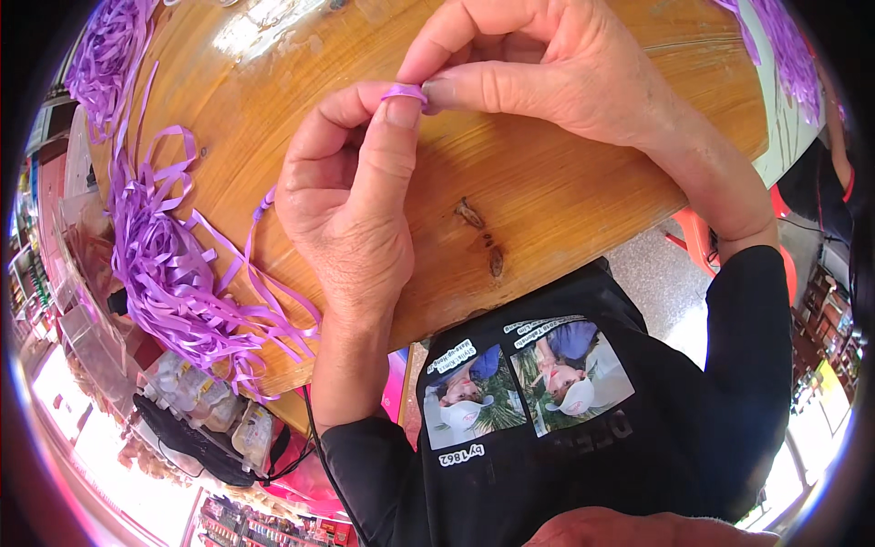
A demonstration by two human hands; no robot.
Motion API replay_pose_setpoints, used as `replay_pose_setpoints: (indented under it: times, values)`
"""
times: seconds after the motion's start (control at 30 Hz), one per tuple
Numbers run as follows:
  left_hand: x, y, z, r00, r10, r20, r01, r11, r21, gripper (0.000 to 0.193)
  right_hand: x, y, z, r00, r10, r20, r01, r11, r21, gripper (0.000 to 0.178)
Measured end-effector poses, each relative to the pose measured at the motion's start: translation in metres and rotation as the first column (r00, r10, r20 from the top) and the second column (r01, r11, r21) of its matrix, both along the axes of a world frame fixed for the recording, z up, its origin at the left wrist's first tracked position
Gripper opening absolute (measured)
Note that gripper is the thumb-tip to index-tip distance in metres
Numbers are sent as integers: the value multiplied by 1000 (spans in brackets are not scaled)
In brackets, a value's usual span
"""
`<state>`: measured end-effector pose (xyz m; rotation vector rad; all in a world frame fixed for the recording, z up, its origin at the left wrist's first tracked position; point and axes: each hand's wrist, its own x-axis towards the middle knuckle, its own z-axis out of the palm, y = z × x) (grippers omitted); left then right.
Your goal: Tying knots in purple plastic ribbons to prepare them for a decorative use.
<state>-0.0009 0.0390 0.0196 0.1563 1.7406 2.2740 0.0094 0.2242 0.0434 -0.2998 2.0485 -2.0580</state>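
Over the wooden table (547, 210), my left hand (351, 191) pinches a purple ribbon (404, 92) that loops over the tip of its thumb. The thumb and fingertips of my right hand (556, 82) close on the same ribbon from the right, so the two hands nearly touch. Most of the ribbon is hidden by the fingers. Left of my left hand lies a loose heap of purple ribbons (173, 264), with strands trailing toward my left wrist. One strand beside that hand carries a small knot or wrapped part.
More purple ribbon bundles lie at the far left (108, 59) and far right (784, 59), the latter by a white surface (793, 128). Clear plastic bags (196, 392) sit below the table's left edge. A red stool (697, 239) stands beyond the near right edge.
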Motion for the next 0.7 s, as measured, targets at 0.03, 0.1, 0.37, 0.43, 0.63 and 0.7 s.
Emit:
replay_pose_setpoints:
  times: [0.03, 0.1, 0.37, 0.43, 0.63, 0.7]
  values:
    - [0, 0, 0, 1000, -9, -8, 9, 1000, -25, 15, 2, -1, 1, 999, -16, -39, 18, 999, 34, 17]
    - [-1, -1, -1, 1000, -7, 22, 7, 1000, -2, 15, 3, -3, 5, 996, -30, -78, 35, 997, 66, 16]
    - [-6, -8, -2, 978, -104, 180, 87, 992, 96, 13, -44, 14, -17, -184, 543, -819, 583, 731, 354, 26]
    - [-5, -9, -3, 970, -138, 202, 126, 989, 72, 13, -53, 18, -23, -342, 554, -759, 576, 762, 296, 27]
    - [-9, -7, -4, 952, -199, 231, 145, 962, 230, 13, -33, 9, -20, -20, 435, -900, 418, 822, 388, 25]
    - [-7, -6, -3, 967, -161, 199, 132, 980, 151, 13, -20, 5, -16, 223, 416, -881, 388, 792, 472, 23]
